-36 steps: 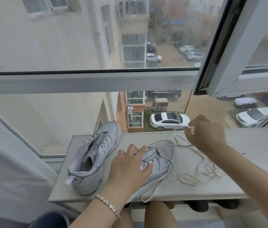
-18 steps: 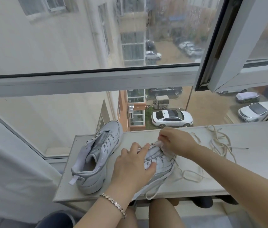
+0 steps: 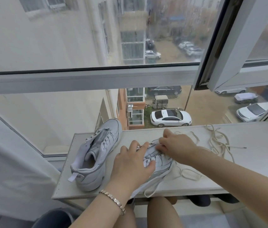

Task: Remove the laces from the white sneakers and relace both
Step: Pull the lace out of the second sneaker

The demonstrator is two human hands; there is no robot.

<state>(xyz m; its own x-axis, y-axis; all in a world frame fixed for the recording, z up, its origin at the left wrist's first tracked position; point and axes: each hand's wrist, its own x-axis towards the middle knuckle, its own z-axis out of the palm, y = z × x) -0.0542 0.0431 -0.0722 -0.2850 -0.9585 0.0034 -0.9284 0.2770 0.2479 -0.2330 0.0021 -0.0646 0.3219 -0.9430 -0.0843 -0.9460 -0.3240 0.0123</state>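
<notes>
Near wrist: a silver link bracelet (image 3: 113,200) circles the left wrist, on the near side of that hand's knuckles.
Left hand: the left hand (image 3: 130,167) lies palm-down on the held shoe. Its fingers (image 3: 134,145) spread over the upper and the thumb curls onto the tongue, clasping the shoe against the board.
Held shoe: a white leather sneaker with dark-lined side panels (image 3: 160,162) lies directly under both sets of fingers, its near end reaching the board's near edge.
Right hand: the right hand (image 3: 177,145) comes in from the right. Its fingers are curled, the tips bunched at the eyelets just beyond the left fingertips, pinching a flat off-white lace (image 3: 189,176). The exact pinch point is partly hidden.
Working lace: it trails in loose loops near and right of the right fingers, with one strand hanging over the near edge.
Second shoe: a second white sneaker (image 3: 97,155) stands upright on its sole just left of the left little finger, toe toward the glass.
Spare lace: a loose tangle of off-white cord (image 3: 217,142) lies beyond and right of the right fingers.
Support: a pale grey laminate board (image 3: 253,170) carries shoes and laces.
Far field: a grey window rail (image 3: 97,81) runs above the fingers. A white saloon car (image 3: 171,118) stands on the ground outside, straight beyond the right fingertips.
</notes>
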